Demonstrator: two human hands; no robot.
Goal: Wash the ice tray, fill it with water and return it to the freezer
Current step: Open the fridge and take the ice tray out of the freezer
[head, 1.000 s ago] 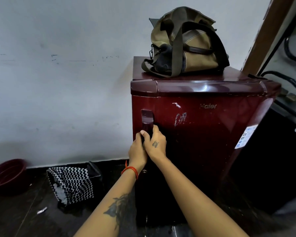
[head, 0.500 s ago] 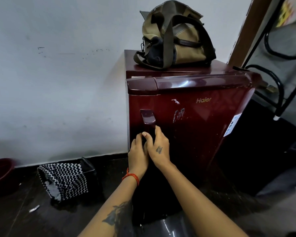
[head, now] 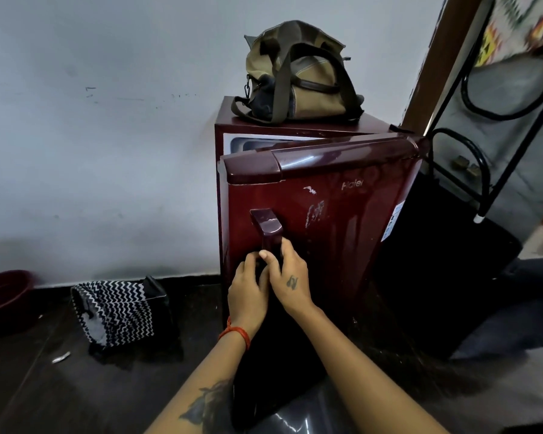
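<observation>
- Both my hands are on the dark maroon vertical door handle (head: 268, 233): my left hand (head: 248, 296) curls round its lower end, my right hand (head: 287, 277) wraps it from the other side, for a firm two-handed pull.
- The glossy maroon fridge door (head: 326, 220) stands ajar, with a pale strip of interior showing above it.
- The ice tray isn't visible; I judge it's inside.
- The olive canvas bag (head: 298, 79) sits on top, clear of the door's swing.
</observation>
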